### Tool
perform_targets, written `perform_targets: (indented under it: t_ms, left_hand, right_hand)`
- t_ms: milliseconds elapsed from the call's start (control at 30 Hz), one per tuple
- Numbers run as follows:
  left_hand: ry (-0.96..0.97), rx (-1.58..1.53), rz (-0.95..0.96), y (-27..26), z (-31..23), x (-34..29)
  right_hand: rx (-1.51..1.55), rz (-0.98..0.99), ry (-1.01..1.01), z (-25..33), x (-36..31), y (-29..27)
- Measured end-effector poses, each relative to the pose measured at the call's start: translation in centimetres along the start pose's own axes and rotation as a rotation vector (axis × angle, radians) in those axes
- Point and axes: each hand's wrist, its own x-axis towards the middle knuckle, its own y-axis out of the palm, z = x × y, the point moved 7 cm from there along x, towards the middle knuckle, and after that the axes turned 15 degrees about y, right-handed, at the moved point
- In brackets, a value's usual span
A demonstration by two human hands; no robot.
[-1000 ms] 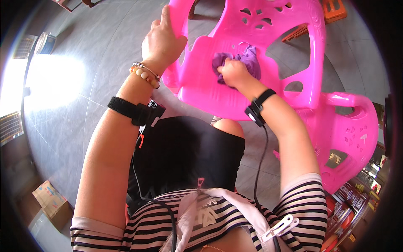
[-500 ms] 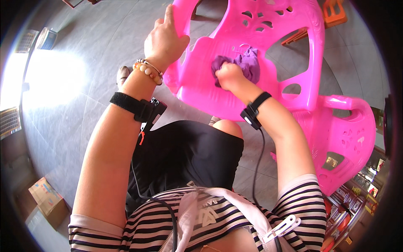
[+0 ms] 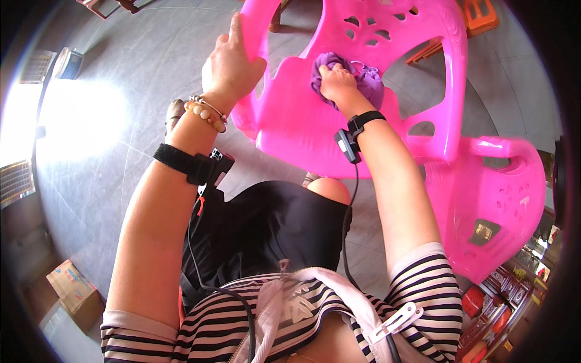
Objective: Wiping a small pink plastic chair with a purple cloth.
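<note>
I have the left hand (image 3: 231, 69) at eleven o'clock, laid back-up against the armrest (image 3: 256, 30) of a pink plastic chair (image 3: 296, 124). Its index finger stretches toward twelve and its thumb stands well apart, pointing toward two; from my end I cannot tell how far the other fingers curl around the far side.

The right hand (image 3: 340, 83), at one o'clock, is folded down on a purple cloth (image 3: 371, 91). I see its fingers bent and bunched into the fabric, pressing it against the chair just before the backrest (image 3: 417, 39). The cloth lies crumpled, sticking out on both sides of that hand, and a thin pale loop shows at its far edge.

The chair takes up twelve to two o'clock on my feed, its seat front toward the wearer's black-clad lap (image 3: 272, 224). It is glossy, with fine ridges on the seat, small leaf-shaped cut-outs in the backrest and a large opening under the armrest at two. A second pink chair (image 3: 514, 202) stands at three, close beside it. A cardboard box (image 3: 78, 296) sits well away, at eight.
</note>
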Motion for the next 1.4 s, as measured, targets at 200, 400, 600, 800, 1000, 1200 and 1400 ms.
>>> perform_targets:
  t_ms: [200, 400, 600, 800, 1000, 1200, 1400]
  left_hand:
    - [-0.014, -0.001, 0.021, -0.2, 0.1, 0.0]
    - [-0.018, -0.027, 0.016, -0.3, 0.2, -0.1]
    - [-0.001, -0.038, 0.022, 0.0, -0.1, 0.2]
    - [0.021, -0.031, 0.002, 0.1, -0.6, 0.4]
    - [0.000, -0.006, 0.005, -0.5, 0.0, 0.1]
    - [0.016, -0.080, -0.023, -0.3, 0.0, 0.3]
    - [0.001, -0.074, -0.016, -1.1, -0.1, 0.0]
  right_hand:
    - [0.203, 0.145, -0.217, 6.7, -4.3, -1.8]
    - [0.092, 0.437, -0.741, 7.6, -16.8, 0.4]
    - [0.225, 0.692, -0.753, -1.4, -16.8, 2.2]
    - [0.146, 0.005, -0.456, -8.6, -10.6, 0.0]
    - [0.292, -0.044, -0.508, 2.7, -5.8, 0.1]
    - [0.406, -0.110, -0.179, 0.2, 0.6, -1.5]
    - [-0.012, -0.405, 0.031, -9.3, -1.9, -3.0]
